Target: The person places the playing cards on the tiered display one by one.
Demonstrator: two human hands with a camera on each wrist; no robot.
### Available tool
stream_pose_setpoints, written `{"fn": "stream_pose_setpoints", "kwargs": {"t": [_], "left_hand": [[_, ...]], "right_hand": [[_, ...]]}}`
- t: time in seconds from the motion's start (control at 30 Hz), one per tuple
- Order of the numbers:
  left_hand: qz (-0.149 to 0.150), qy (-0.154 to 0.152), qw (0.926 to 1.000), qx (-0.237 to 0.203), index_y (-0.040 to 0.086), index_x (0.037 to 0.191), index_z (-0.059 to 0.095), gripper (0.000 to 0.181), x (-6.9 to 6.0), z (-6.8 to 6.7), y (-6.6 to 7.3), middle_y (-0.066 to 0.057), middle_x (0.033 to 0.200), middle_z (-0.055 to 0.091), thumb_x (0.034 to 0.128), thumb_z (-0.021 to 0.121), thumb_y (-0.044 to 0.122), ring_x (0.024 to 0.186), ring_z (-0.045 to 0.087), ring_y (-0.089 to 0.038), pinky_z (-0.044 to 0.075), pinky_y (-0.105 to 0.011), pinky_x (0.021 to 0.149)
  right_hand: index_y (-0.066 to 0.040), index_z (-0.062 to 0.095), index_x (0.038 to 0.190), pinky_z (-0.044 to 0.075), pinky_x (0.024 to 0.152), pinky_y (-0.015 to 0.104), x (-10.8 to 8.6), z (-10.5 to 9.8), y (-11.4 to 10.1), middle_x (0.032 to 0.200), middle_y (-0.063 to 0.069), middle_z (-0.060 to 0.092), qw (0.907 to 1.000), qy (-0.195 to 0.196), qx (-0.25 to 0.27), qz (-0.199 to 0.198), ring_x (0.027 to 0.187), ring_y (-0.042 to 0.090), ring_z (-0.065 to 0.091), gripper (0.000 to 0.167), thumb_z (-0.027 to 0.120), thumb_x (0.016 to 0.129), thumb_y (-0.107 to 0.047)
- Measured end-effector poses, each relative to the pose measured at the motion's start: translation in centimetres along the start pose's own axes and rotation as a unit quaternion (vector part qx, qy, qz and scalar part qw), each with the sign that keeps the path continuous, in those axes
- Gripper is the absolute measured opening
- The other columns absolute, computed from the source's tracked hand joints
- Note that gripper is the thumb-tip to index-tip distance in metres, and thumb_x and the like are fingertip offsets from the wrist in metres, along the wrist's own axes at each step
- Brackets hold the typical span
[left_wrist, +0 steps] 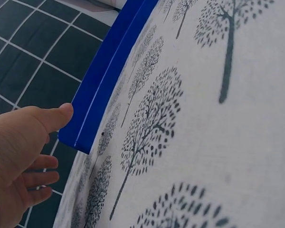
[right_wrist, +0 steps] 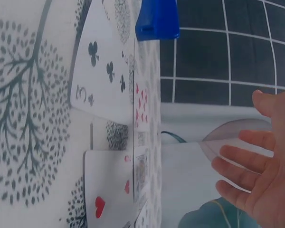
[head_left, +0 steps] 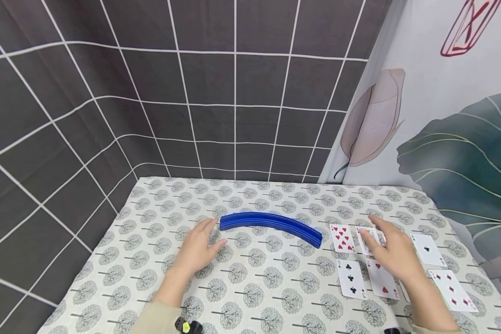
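Observation:
A curved blue plastic card holder [head_left: 271, 220] with a groove along it lies across the middle of the table. My left hand [head_left: 200, 246] is at its left end, fingers loosely spread and gripping nothing. In the left wrist view the thumb [left_wrist: 57, 118] appears close to the blue end; whether it touches I cannot tell. To the right, my right hand [head_left: 394, 253] hovers over face-up playing cards, its fingers spread and holding nothing. Among them are a three of clubs [head_left: 351, 279], a two of hearts [head_left: 383, 280] and a heart card [head_left: 342, 239]. The hand partly covers a picture card [head_left: 364, 246].
Further right lie an ace of clubs [head_left: 427, 250] and a five of diamonds [head_left: 452, 290]. A tree-patterned cloth [head_left: 250, 273] covers the table. Behind it hangs a dark grid curtain [head_left: 208, 79], with a white leaf-print curtain [head_left: 426, 93] at the right.

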State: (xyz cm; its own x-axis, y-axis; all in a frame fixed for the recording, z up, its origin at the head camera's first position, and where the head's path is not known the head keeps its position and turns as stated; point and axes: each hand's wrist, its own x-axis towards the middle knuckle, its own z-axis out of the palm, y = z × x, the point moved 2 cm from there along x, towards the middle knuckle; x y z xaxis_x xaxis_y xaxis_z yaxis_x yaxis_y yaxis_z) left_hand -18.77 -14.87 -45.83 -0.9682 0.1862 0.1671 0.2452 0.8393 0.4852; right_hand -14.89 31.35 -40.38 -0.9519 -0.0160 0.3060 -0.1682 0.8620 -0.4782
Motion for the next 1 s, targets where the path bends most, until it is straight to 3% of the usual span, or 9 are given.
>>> {"fn": "stream_pose_setpoints", "kwargs": {"t": [0.2,0.63,0.83,1.0], "left_hand": [[-0.012,-0.005,0.9996,-0.024,0.004,0.151,0.045,0.072,0.1,0.2,-0.2,-0.023,0.153,0.044,0.0937,0.072,0.037,0.141,0.041,-0.043,0.032,-0.060,0.119],[-0.021,-0.013,0.9982,-0.055,-0.002,0.151,0.041,0.069,0.6,0.8,-0.2,-0.026,0.154,0.041,0.0971,0.068,0.031,0.142,0.038,-0.044,0.028,-0.058,0.120],[-0.024,-0.006,0.9974,-0.068,-0.004,0.151,0.039,0.070,0.9,1.3,-0.4,-0.027,0.154,0.041,0.0970,0.069,0.028,0.142,0.037,-0.045,0.028,-0.058,0.121],[-0.035,-0.004,0.9962,-0.079,-0.004,0.151,0.039,0.070,1.2,1.8,-0.6,-0.027,0.153,0.041,0.0973,0.068,0.029,0.142,0.037,-0.046,0.028,-0.059,0.120]], "right_hand": [[0.006,0.047,0.144,0.039,0.092,0.079,-0.1,0.0,1.2,0.132,0.041,0.051,0.9998,-0.007,-0.002,0.019,0.118,0.060,0.048,0.058,0.058,0.104,-0.033],[0.008,0.047,0.142,0.036,0.094,0.078,0.0,-0.4,3.2,0.132,0.041,0.051,0.9995,-0.002,-0.019,0.024,0.119,0.062,0.046,0.057,0.057,0.104,-0.033],[0.008,0.047,0.142,0.043,0.087,0.075,-0.2,-0.6,3.9,0.129,0.041,0.052,0.9987,-0.002,-0.030,0.042,0.112,0.060,0.050,0.057,0.056,0.104,-0.034],[0.010,0.048,0.140,0.041,0.089,0.075,-0.2,-0.7,4.7,0.128,0.040,0.053,0.9987,0.008,-0.033,0.039,0.112,0.060,0.050,0.056,0.057,0.104,-0.032]]}}
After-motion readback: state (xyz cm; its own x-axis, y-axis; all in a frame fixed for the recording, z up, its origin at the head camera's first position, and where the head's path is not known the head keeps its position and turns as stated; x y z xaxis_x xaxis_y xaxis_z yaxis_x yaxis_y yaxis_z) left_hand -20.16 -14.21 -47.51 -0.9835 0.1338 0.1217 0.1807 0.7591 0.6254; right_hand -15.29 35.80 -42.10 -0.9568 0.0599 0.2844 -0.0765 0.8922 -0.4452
